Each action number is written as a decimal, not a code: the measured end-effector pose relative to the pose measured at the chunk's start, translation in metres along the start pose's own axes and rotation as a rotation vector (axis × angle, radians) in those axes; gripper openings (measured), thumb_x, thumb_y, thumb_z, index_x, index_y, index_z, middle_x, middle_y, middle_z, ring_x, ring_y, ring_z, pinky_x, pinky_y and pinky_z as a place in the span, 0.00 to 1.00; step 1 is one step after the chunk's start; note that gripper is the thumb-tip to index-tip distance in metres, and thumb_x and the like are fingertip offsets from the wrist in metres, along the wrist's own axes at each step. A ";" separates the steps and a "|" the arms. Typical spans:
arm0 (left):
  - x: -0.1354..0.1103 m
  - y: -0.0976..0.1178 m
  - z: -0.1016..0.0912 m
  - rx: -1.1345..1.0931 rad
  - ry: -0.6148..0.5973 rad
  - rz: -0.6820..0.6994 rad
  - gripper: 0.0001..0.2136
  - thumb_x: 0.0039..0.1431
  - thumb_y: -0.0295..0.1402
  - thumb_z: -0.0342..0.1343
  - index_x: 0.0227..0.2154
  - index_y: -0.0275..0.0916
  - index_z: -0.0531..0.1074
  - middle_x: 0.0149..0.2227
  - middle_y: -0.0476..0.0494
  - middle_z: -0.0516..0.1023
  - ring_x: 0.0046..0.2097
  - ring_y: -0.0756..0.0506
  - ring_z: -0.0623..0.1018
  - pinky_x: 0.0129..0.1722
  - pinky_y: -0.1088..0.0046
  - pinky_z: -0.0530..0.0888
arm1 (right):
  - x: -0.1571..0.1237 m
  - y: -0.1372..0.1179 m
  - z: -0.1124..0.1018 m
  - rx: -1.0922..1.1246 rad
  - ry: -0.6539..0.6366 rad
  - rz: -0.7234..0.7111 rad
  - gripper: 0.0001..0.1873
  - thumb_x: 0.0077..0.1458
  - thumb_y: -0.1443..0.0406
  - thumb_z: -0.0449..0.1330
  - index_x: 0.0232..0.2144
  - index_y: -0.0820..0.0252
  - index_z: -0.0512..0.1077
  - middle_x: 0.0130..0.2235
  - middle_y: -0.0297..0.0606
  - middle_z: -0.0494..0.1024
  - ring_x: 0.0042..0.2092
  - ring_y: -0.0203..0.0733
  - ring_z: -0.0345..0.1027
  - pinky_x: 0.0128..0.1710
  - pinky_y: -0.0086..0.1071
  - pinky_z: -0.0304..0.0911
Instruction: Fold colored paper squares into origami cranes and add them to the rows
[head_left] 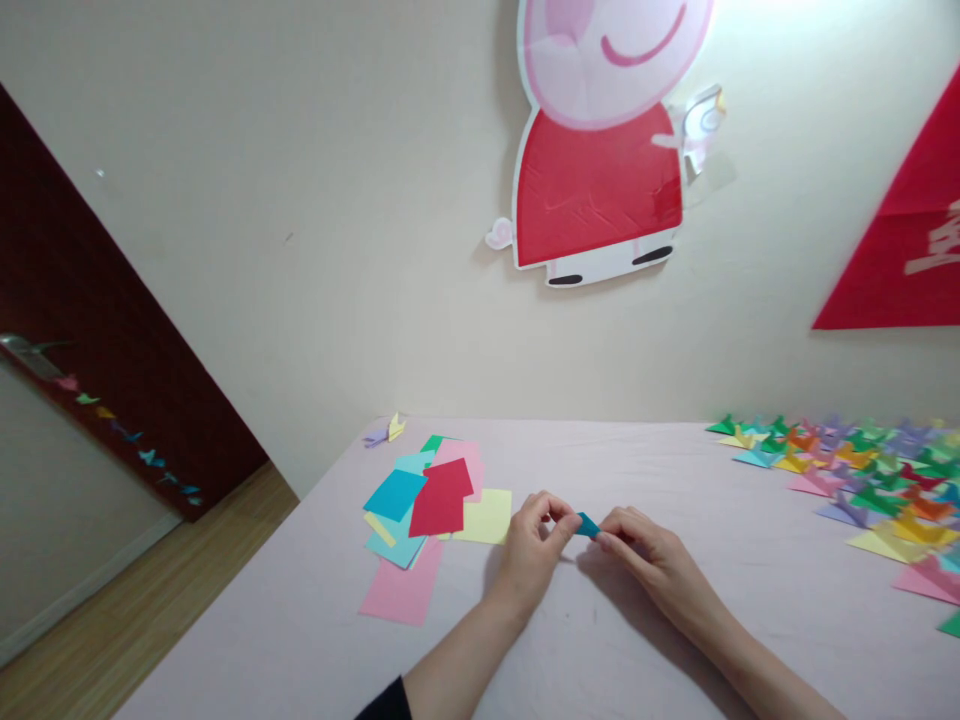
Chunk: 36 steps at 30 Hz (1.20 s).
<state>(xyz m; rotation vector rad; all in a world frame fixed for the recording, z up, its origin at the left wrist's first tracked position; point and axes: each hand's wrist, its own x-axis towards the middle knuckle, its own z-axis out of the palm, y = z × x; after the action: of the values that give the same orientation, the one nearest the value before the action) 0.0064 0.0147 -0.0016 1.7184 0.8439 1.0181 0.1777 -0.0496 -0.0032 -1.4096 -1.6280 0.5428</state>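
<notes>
Pinching one end of a small, folded, teal-blue paper piece between the thumb and fingers of the bare left hand; pinching the opposite end likewise with the bare right hand. Holding it low over the pale pink, cloth-like tabletop, to the right of a loose pile of flat, coloured paper sheets and well apart from the rows of multicoloured, folded-paper shapes at far right. Not showing clearly whether touching the tabletop or hanging just above it.

Possibly risking a crooked crease, through pressing one end harder than the other or letting layers slip under the fingertips. Perhaps risking a tear or a blunted point too, through pulling both ends apart on so small a piece. Likely making any misalignment hard to notice, owing to the covering of both ends by the fingers. Less probably, inviting a nudge of the square, pale yellow paper sheet just beside the left hand, through a careless sideways move.

Appearing, between the fingertips, as a compact, angular sliver of even, saturated blue, with straight edges and sloping downward toward the right hand. Showing too small for counting layers or tracing creases.
</notes>
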 end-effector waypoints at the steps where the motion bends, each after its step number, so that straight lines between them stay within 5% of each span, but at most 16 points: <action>1: 0.000 0.000 0.000 -0.004 0.000 0.007 0.08 0.61 0.37 0.56 0.28 0.39 0.70 0.31 0.50 0.70 0.34 0.48 0.69 0.34 0.73 0.65 | 0.000 0.000 0.000 0.006 0.000 -0.009 0.16 0.61 0.55 0.54 0.25 0.55 0.72 0.28 0.35 0.74 0.33 0.42 0.68 0.35 0.34 0.62; 6: -0.001 0.007 -0.001 0.027 0.014 0.097 0.08 0.61 0.35 0.55 0.27 0.39 0.69 0.31 0.50 0.71 0.37 0.47 0.70 0.38 0.72 0.65 | 0.001 0.000 -0.001 0.046 0.038 -0.031 0.14 0.61 0.55 0.55 0.33 0.55 0.75 0.33 0.37 0.76 0.35 0.42 0.68 0.37 0.34 0.63; 16: -0.002 0.012 0.000 0.044 -0.019 0.144 0.10 0.62 0.37 0.55 0.26 0.40 0.68 0.31 0.49 0.71 0.38 0.46 0.71 0.40 0.71 0.67 | -0.001 -0.008 0.002 0.062 -0.033 0.055 0.14 0.57 0.55 0.57 0.27 0.57 0.72 0.25 0.32 0.72 0.28 0.38 0.65 0.29 0.30 0.61; 36: -0.005 0.014 0.001 0.129 -0.037 0.186 0.03 0.58 0.30 0.53 0.28 0.41 0.66 0.32 0.48 0.72 0.39 0.45 0.71 0.41 0.70 0.67 | -0.003 -0.013 0.002 -0.141 -0.006 -0.092 0.12 0.60 0.59 0.54 0.27 0.56 0.70 0.27 0.35 0.73 0.31 0.40 0.66 0.31 0.31 0.61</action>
<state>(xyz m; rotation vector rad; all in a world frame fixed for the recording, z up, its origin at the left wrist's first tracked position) 0.0063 0.0051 0.0101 1.9483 0.7501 1.0699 0.1691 -0.0557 0.0051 -1.4276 -1.7551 0.3864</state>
